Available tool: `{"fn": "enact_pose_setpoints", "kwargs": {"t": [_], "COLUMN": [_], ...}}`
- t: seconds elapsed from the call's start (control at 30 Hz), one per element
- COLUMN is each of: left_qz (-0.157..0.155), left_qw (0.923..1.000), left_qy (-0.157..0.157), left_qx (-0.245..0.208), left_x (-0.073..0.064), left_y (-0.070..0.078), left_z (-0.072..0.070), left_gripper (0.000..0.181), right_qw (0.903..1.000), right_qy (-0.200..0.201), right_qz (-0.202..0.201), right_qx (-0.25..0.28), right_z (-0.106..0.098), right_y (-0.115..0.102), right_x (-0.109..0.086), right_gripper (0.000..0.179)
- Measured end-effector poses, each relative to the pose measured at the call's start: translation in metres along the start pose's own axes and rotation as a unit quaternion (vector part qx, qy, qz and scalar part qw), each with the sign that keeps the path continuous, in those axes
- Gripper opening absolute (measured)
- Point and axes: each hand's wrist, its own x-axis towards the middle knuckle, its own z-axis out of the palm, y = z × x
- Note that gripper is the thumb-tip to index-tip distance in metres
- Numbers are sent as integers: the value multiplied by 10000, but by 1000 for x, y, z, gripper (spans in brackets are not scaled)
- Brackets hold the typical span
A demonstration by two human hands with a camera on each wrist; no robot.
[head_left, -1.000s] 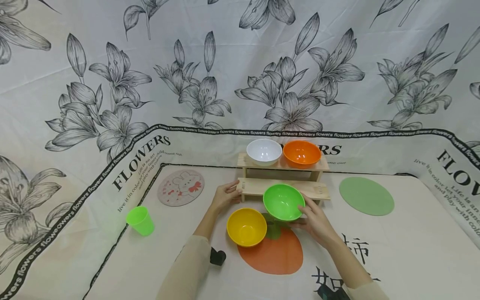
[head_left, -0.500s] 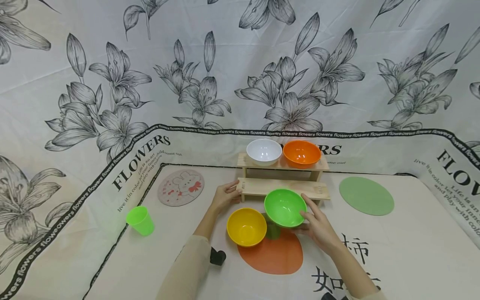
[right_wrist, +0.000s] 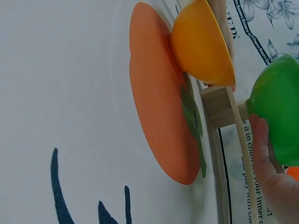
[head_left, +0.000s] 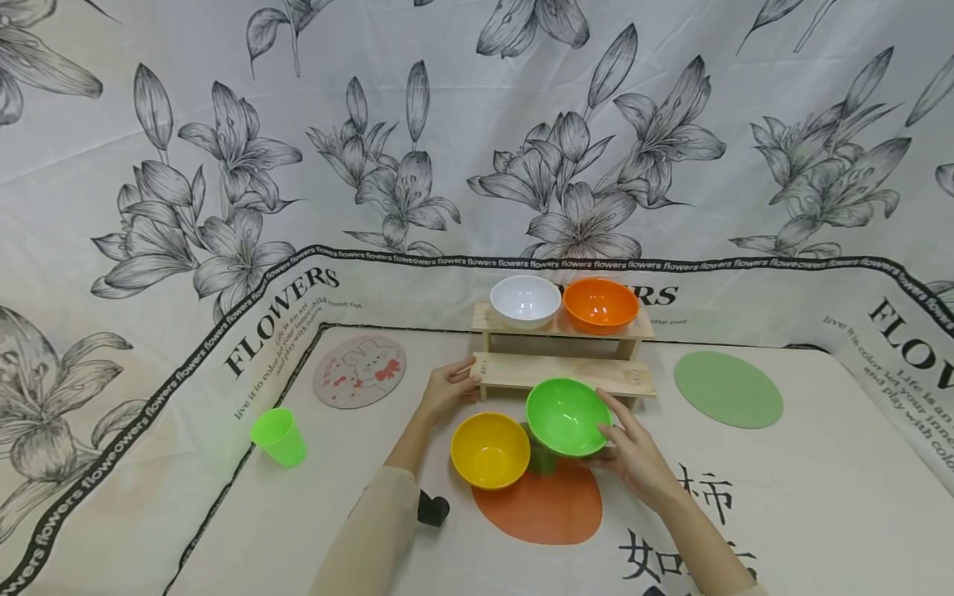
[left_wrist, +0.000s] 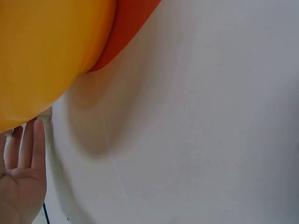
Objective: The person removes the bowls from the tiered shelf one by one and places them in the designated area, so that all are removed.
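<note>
My right hand (head_left: 633, 451) grips a green bowl (head_left: 568, 418) by its right side, thumb at the rim and fingers beneath. The bowl hangs just in front of the lower step of a two-tier wooden rack (head_left: 514, 370), tilted a little toward me. At the rack's left end, my left hand (head_left: 447, 393) holds the edge of the lower step. A yellow bowl (head_left: 490, 452) stands upright between my arms; in the left wrist view this yellow bowl (left_wrist: 46, 56) hides the left fingertips. The right wrist view shows the green bowl (right_wrist: 280, 112) from the side, raised off the table.
A white bowl (head_left: 525, 301) and an orange bowl (head_left: 600, 305) stand on the rack's top tier. Far left is a green cup (head_left: 279, 437). Flat on the table lie a round rabbit mat (head_left: 360, 372) and a green oval mat (head_left: 729, 390). An orange persimmon shape (head_left: 547, 509) lies under the yellow bowl.
The green bowl has come toward me and slightly right with my right hand, away from the lower step. My left hand, the rack and the other bowls have stayed put.
</note>
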Motion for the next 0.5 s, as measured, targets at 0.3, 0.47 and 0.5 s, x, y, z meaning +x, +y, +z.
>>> {"fn": "enact_pose_setpoints", "kwargs": {"t": [0.3,0.47,0.5], "left_qz": [-15,26,34], "left_qw": [10000,9996,9996], "left_qy": [66,263,286], "left_qx": [-39,-29,-18], "left_x": [12,17,17], "left_y": [-17,-26,-27], "left_z": [-3,-3,-3], "left_gripper": [52,51,51], "right_qw": [9997,9994,9993], "right_qy": [-141,-272,-298], "right_qz": [74,83,85], "right_qx": [-159,-198,-199], "right_z": [-1,-3,-3], "right_y": [6,8,8], "right_x": [-4,-7,-8], "right_gripper": [55,55,55]}}
